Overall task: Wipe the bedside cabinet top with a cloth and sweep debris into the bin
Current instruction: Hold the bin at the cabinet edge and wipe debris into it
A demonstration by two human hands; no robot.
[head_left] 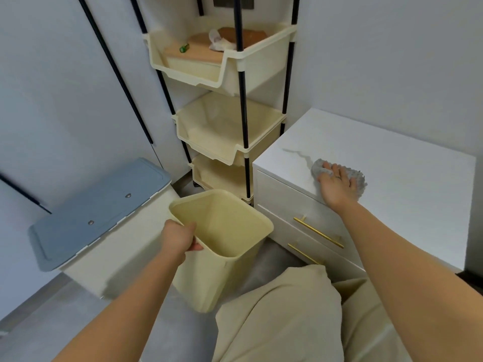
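Observation:
The white bedside cabinet stands at the right, its marble-look top bare apart from a grey fluffy cloth near the front left edge. My right hand presses flat on the cloth with fingers spread. A pale yellow bin is tilted, its open mouth facing up and toward the cabinet's left front corner. My left hand grips the bin's near rim, thumb inside. The bin looks empty inside. No debris shows on the cabinet top.
A cream tiered trolley with black poles stands behind the bin; its top tray holds a wooden board, a green item and a crumpled tissue. A white box with a blue-grey lid sits at left. My knee in beige trousers fills the foreground.

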